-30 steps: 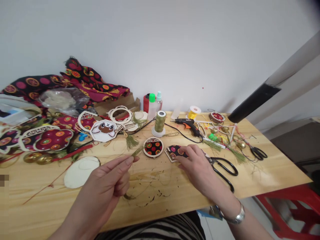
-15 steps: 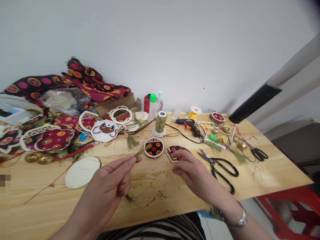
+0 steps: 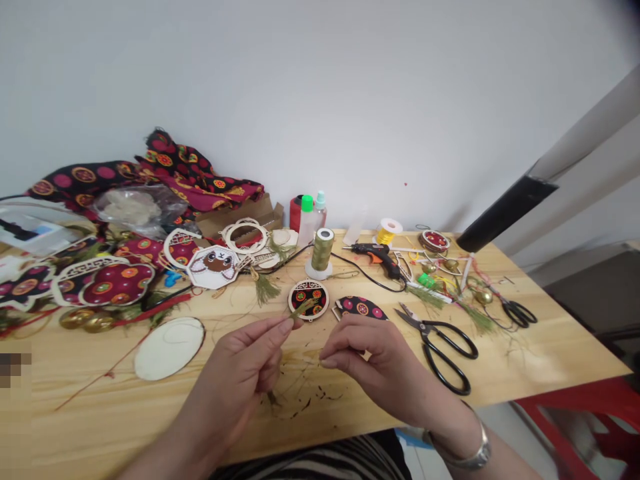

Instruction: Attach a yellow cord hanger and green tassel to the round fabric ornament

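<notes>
Wall: pale, plain [image 3: 350, 100], behind the spool.
Table: light wood with visible grain [image 3: 505, 363], under the olive thread spool [image 3: 323, 257]; dark scraps and loose fibres on its near part.
Stool: red [image 3: 595, 420], beyond the table's right edge, well to the right of the spool.
Cloth: dark patterned cloth [image 3: 200, 180], heaped left of the spool and farther back.
Left hand: left hand [image 3: 247, 357], nearer than the spool, thumb and finger pinching the thread bundle.
Right hand: right hand [image 3: 377, 367], nearer than the spool and to its right, fingers curled; cannot tell whether the tips grip a strand.
Scissors: black-handled scissors [image 3: 443, 343], right of the spool, blades apart.
Disc: round framed ornament [image 3: 315, 293], just nearer than the spool.
Bundle, place: olive thread bundle [image 3: 306, 307], nearer than the spool, free end across the ornament.
Bundle, axis: slanting, that end pointing away and rightward.
Bundle, look: thin, dull green, strands slightly splayed; middle hidden by fingers.
</notes>
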Demonstrator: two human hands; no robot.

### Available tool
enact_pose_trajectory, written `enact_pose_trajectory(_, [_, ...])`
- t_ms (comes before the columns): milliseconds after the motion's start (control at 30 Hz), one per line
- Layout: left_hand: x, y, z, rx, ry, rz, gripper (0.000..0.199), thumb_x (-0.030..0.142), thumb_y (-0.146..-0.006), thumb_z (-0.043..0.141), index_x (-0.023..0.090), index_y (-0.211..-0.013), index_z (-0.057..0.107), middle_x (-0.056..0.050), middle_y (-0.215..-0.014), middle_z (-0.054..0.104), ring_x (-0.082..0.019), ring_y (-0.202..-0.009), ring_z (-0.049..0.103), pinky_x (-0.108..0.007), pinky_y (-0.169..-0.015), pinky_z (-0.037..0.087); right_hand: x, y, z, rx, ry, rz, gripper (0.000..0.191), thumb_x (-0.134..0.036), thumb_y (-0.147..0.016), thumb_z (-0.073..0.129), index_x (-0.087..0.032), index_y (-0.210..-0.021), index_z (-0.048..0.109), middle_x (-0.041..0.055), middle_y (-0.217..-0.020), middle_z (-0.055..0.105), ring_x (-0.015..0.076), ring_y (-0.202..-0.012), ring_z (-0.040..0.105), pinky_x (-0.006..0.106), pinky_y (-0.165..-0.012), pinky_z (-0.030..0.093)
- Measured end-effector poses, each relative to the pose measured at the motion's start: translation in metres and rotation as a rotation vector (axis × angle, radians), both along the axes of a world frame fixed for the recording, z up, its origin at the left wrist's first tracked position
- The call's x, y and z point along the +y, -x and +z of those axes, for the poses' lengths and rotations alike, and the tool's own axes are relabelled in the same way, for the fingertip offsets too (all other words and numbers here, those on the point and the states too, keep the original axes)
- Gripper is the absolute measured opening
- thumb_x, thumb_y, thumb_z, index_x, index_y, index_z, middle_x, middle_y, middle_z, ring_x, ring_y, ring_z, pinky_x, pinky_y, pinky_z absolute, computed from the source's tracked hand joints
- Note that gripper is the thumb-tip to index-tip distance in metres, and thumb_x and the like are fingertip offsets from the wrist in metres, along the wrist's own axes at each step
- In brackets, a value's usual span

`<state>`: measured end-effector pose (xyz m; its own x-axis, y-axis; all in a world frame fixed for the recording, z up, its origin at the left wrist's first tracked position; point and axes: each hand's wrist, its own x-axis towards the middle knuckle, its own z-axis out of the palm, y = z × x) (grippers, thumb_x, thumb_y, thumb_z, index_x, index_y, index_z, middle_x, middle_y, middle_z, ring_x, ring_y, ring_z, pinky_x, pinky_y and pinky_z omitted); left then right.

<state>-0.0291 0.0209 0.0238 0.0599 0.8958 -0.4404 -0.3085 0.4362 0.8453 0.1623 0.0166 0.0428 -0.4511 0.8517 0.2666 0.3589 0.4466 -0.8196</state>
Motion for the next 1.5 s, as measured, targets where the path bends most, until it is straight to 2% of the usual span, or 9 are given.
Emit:
enact_pose_trajectory(200, [0.009,-0.007,0.005,-0.006,-0.003,0.018,0.032,0.042,-0.062,0.078,0.014,-0.075,0.068,0.013,-0.046,0.022,-0.005,-0.043,0.013,-0.016,-0.037,0.014,0.002,0.003,0.008,-0.06,-0.144,0.004,0.011,-0.013,-0.086,0.06,-0.017,-0.084,0.07,0.0017,-0.079,0.062,0.0103,-0.075,0.057,0.02,-0.067,0.044])
enact_pose_trajectory(400, [0.008,-0.012,0.0,-0.043,0.0,0.019,0.03,0.041,-0.062,0.078,0.015,-0.068,0.063,0.013,-0.044,0.023,-0.004,-0.043,0.013,-0.016,-0.037,0.014,0.002,0.006,0.0,-0.069,-0.147,-0.061,0.011,-0.011,-0.084,0.06,-0.017,-0.082,0.068,0.0015,-0.078,0.064,0.0107,-0.073,0.057,0.021,-0.066,0.044])
enact_pose_trajectory(600, [0.008,-0.01,-0.003,-0.093,0.044,0.087,0.033,0.037,-0.059,0.08,0.012,-0.077,0.067,0.013,-0.043,0.027,-0.003,-0.04,0.016,-0.015,-0.036,0.014,0.008,0.003,-0.004,0.004,-0.226,-0.452,0.009,-0.017,-0.083,0.062,-0.017,-0.075,0.066,-0.002,-0.058,0.061,0.0088,-0.049,0.049,0.021,-0.049,0.039])
enact_pose_trajectory(733, [0.008,-0.013,-0.005,-0.132,0.074,0.08,0.029,0.034,-0.064,0.078,0.012,-0.08,0.068,0.012,-0.043,0.031,-0.002,-0.039,0.018,-0.014,-0.037,0.015,0.006,0.012,-0.014,-0.148,-0.505,-0.592,0.011,-0.018,-0.086,0.058,-0.017,-0.079,0.066,0.0009,-0.058,0.062,0.0118,-0.05,0.051,0.026,-0.052,0.039])
enact_pose_trajectory(833, [0.006,-0.015,-0.009,-0.155,0.087,0.057,0.025,0.032,-0.068,0.075,0.012,-0.082,0.068,0.007,-0.049,0.047,-0.001,-0.039,0.018,-0.014,-0.037,0.015,-0.001,0.026,-0.025,-0.325,-0.685,-0.522,0.012,-0.014,-0.087,0.055,-0.017,-0.081,0.064,0.0024,-0.059,0.06,0.0153,-0.055,0.051,0.03,-0.054,0.034])
enact_pose_trajectory(900, [0.005,-0.016,-0.011,-0.181,0.096,0.044,0.022,0.03,-0.069,0.075,0.012,-0.08,0.068,0.007,-0.05,0.048,-0.001,-0.039,0.017,-0.014,-0.037,0.013,-0.007,0.034,-0.031,-0.426,-0.726,-0.454,0.012,-0.013,-0.088,0.053,-0.018,-0.083,0.063,0.0018,-0.058,0.056,0.0165,-0.055,0.048,0.032,-0.053,0.029])
enact_pose_trajectory(1000, [0.004,-0.015,-0.014,-0.217,0.103,0.013,0.02,0.029,-0.073,0.073,0.01,-0.079,0.068,0.008,-0.048,0.044,-0.001,-0.04,0.016,-0.014,-0.037,0.013,-0.014,0.04,-0.037,-0.506,-0.72,-0.379,0.014,-0.011,-0.088,0.05,-0.017,-0.081,0.06,0.0019,-0.059,0.054,0.017,-0.056,0.044,0.033,-0.053,0.025])
enact_pose_trajectory(1167, [0.005,-0.014,-0.016,-0.219,0.094,0.023,0.017,0.027,-0.073,0.072,0.01,-0.075,0.067,0.002,-0.061,0.059,-0.001,-0.041,0.02,-0.014,-0.038,0.014,-0.018,0.04,-0.045,-0.548,-0.654,-0.313,0.015,-0.011,-0.087,0.049,-0.019,-0.076,0.053,0.0021,-0.063,0.053,0.0179,-0.058,0.042,0.033,-0.055,0.023])
enact_pose_trajectory(1500, [0.002,-0.017,-0.011,-0.205,0.054,0.033,0.022,0.03,-0.069,0.076,0.011,-0.063,0.065,0.004,-0.056,0.052,0.0,-0.041,0.021,-0.013,-0.037,0.016,-0.021,0.04,-0.054,-0.55,-0.638,-0.27,0.012,-0.01,-0.086,0.049,-0.019,-0.078,0.051,0.0019,-0.066,0.053,0.0183,-0.06,0.043,0.034,-0.055,0.024])
